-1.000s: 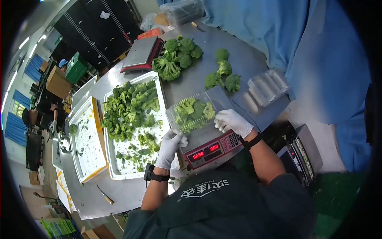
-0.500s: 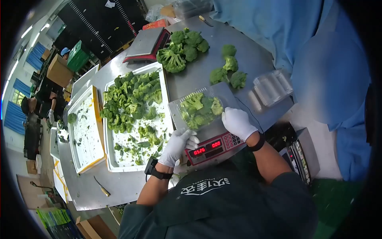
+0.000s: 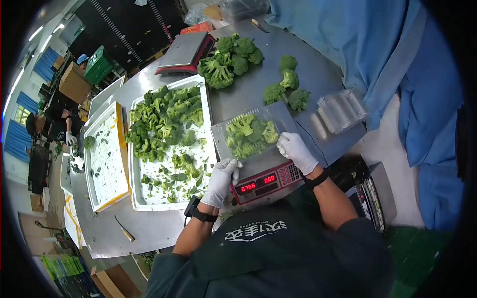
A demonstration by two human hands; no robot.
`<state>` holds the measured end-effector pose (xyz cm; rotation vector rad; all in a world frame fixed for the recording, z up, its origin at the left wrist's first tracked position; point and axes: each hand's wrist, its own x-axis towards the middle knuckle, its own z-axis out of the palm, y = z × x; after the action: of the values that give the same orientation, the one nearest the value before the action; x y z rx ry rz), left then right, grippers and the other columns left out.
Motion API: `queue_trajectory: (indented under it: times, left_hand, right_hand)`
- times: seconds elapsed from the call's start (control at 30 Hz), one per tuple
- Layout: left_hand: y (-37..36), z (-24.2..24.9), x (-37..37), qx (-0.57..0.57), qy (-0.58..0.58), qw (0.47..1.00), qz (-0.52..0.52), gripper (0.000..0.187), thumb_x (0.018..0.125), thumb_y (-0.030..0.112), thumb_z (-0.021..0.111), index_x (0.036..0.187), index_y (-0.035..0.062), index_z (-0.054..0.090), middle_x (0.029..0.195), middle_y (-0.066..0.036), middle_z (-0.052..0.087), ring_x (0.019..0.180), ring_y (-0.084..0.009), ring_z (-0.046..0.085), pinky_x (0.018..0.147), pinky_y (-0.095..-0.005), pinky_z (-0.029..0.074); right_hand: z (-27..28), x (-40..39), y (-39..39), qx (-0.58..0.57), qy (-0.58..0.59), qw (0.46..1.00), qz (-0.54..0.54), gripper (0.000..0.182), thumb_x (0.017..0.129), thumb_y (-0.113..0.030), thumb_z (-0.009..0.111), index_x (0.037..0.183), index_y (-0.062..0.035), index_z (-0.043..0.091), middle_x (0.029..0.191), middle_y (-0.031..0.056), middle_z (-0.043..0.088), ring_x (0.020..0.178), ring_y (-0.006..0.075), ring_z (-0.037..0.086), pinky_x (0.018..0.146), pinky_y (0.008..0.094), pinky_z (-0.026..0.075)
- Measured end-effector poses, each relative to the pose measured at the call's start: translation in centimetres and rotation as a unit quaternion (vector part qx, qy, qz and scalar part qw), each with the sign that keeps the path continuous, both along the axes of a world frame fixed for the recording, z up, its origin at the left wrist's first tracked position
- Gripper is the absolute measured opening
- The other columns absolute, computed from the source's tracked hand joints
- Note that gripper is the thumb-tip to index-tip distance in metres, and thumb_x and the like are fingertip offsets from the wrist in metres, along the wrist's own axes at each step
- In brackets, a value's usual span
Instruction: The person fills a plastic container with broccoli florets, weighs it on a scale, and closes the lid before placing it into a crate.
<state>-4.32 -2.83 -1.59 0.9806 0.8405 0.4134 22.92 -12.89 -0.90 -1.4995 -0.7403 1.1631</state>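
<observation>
A clear plastic clamshell box (image 3: 247, 115) filled with broccoli florets (image 3: 248, 135) sits on the metal plate of a red digital scale (image 3: 263, 182), its top covered by clear plastic. At the box's near left corner, my white-gloved left hand (image 3: 222, 180) has its fingers curled against the edge. My right hand (image 3: 297, 151), also gloved, is closed on the near right corner. The fingertips of both hands are partly hidden. Red digits on the scale read about 0.768 and 0.00.
Left of the scale lies a white tray (image 3: 206, 126) of cut florets; a second white tray (image 3: 104, 191) holds scraps. Broccoli heads (image 3: 238, 57), another scale (image 3: 181, 49), stacked clear boxes (image 3: 343, 111) and two knives (image 3: 126, 232) are on the table. A co-worker (image 3: 57, 126) stands far left.
My left hand's fingers have drawn closer together at the box corner. The scale's left reading has risen from about 0.526 to 0.768. My right hand stays at its corner.
</observation>
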Motion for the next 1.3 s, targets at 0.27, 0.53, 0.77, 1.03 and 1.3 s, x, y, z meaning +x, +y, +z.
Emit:
queue_trajectory:
  times: [0.27, 0.53, 0.77, 1.03, 1.3]
  left_hand:
    - [2.0, -0.1, -0.5, -0.038, 0.007, 0.999, -0.014, 0.021, 0.107, 0.021, 0.061, 0.099, 0.0035, 0.069, 0.075, -0.002, 0.065, 0.058, -0.0116, 0.057, 0.054, -0.0251, 0.045]
    - [1.1, -0.7, -0.2, -0.059, -0.060, 0.996, 0.031, 0.016, 0.103, 0.014, 0.064, 0.096, 0.0010, 0.069, 0.073, -0.004, 0.063, 0.056, -0.0135, 0.052, 0.055, -0.0266, 0.041]
    - [5.7, 0.6, -1.9, 0.152, 0.137, 0.978, 0.051, 0.042, 0.108, 0.045, 0.060, 0.118, 0.0041, 0.064, 0.099, -0.005, 0.070, 0.084, -0.0137, 0.068, 0.068, -0.0289, 0.056]
    - [7.4, 7.7, 0.9, 0.216, -0.032, 0.936, -0.276, 0.085, 0.097, 0.050, 0.072, 0.158, 0.0007, 0.041, 0.150, -0.013, 0.054, 0.137, -0.0229, 0.051, 0.116, -0.0355, 0.041]
    - [-5.8, 5.1, 1.9, -0.087, -0.168, 0.911, -0.367, 0.083, 0.095, 0.015, 0.073, 0.164, 0.0041, 0.029, 0.154, -0.011, 0.051, 0.140, -0.0212, 0.050, 0.117, -0.0362, 0.041]
  right_hand:
    - [0.7, -0.6, -0.4, -0.043, -0.040, 0.998, -0.013, 0.028, 0.108, -0.022, 0.055, 0.090, -0.0027, 0.064, 0.071, 0.0013, 0.062, 0.057, 0.0083, 0.054, 0.050, 0.0243, 0.042]
    - [-0.5, -1.0, -0.3, 0.017, 0.077, 0.996, -0.046, 0.021, 0.106, -0.017, 0.056, 0.089, -0.0067, 0.061, 0.072, -0.0010, 0.059, 0.054, 0.0055, 0.048, 0.048, 0.0222, 0.036]
    - [0.5, -1.7, -0.7, 0.036, 0.114, 0.991, -0.066, 0.023, 0.106, -0.014, 0.055, 0.083, -0.0085, 0.055, 0.070, -0.0029, 0.052, 0.055, 0.0041, 0.043, 0.048, 0.0223, 0.032]
    - [6.4, -2.1, -6.0, 0.095, -0.039, 0.994, 0.021, 0.023, 0.106, -0.014, 0.057, 0.084, -0.0071, 0.057, 0.071, -0.0053, 0.052, 0.063, 0.0032, 0.043, 0.057, 0.0214, 0.036]
    - [7.6, -9.6, -19.2, 0.097, -0.123, 0.943, -0.293, 0.035, 0.111, -0.030, 0.055, 0.084, -0.0073, 0.057, 0.068, -0.0020, 0.056, 0.058, 0.0067, 0.048, 0.056, 0.0246, 0.039]
